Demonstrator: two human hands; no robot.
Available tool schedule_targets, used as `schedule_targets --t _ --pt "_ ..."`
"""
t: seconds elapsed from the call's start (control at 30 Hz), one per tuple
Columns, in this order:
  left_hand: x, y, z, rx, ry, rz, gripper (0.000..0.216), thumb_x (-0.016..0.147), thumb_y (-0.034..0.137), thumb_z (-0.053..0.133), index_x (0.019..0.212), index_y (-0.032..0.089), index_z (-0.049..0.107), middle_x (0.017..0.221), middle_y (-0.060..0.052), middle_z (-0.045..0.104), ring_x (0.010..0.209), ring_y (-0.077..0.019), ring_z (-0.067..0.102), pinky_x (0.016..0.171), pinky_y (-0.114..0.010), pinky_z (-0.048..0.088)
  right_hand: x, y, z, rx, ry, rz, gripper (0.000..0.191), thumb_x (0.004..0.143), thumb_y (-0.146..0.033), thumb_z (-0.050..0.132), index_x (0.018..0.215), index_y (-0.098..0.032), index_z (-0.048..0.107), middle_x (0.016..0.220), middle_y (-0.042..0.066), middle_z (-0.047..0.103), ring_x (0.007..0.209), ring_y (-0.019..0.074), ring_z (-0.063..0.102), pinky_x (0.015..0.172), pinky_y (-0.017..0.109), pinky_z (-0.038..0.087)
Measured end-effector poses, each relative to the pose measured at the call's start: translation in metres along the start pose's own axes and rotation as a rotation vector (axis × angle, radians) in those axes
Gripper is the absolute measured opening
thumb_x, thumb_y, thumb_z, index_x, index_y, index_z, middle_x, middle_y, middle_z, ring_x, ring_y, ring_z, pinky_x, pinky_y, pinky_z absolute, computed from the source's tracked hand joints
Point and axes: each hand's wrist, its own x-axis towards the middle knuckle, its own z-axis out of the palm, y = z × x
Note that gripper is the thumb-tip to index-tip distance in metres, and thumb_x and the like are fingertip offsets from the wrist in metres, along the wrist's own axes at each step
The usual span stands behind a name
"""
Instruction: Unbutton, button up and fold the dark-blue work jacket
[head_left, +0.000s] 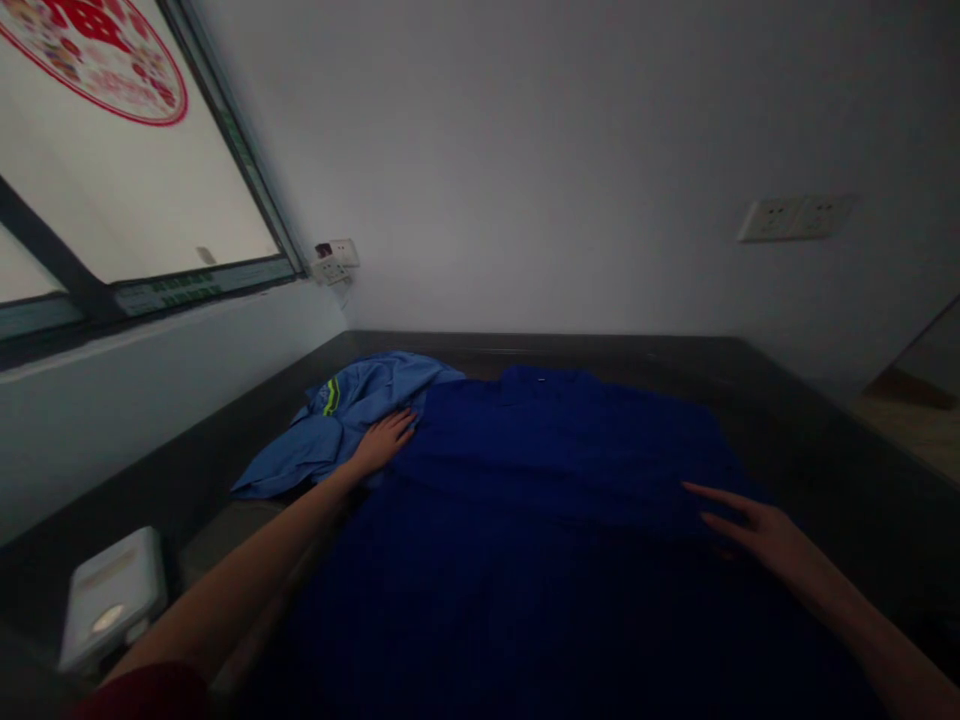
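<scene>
1. Dark blue shirt spread on desk; light blue garment at its left edge.
2. L hand: grip open, flat where both garments meet.
3. R hand: grip open, flat on shirt's right side.

A spread shirt lies on the counter between the left hand, flat at its edge, and the right hand, resting upon it. A crumpled garment sits just left of the left hand; a small box lies left of that forearm, nearer the person.
</scene>
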Motion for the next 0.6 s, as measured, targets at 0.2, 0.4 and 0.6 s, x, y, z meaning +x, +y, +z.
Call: schedule_targets --t 0.2,0.4,0.6 --pt "0.015 -0.015 0.0 0.074 0.03 -0.095 0.048 0.095 0.036 0.028 0.141 0.024 0.04 0.148 -0.003 0.038 0.135 -0.0211 0.035 0.112 -0.039 0.025 0.002 0.005 -0.001 0.0 -0.017 -0.035 0.059 0.074 -0.045 0.064 0.127 -0.022 0.057 0.112 0.009 0.069 0.077 0.0247 0.07 0.063 0.033 0.059" --pt "0.023 -0.022 -0.002 0.128 0.054 -0.186 0.048 0.095 0.036 0.028 0.14 0.023 0.041 0.147 -0.006 0.039 0.132 -0.0238 0.039 0.108 -0.041 0.031 0.003 0.006 -0.002 -0.007 -0.04 -0.037 0.061 0.076 -0.045 0.061 0.131 -0.019 0.054 0.112 0.011 0.069 0.08 0.0256 0.069 0.067 0.035 0.059" --pt "0.027 -0.025 -0.002 0.148 0.074 -0.252 0.049 0.094 0.034 0.027 0.14 0.022 0.041 0.146 -0.01 0.04 0.131 -0.0291 0.039 0.103 -0.05 0.035 0.004 0.006 -0.003 -0.078 -0.011 -0.069 0.054 0.078 -0.042 0.059 0.128 -0.022 0.058 0.108 0.008 0.071 0.085 0.0277 0.069 0.068 0.036 0.059"
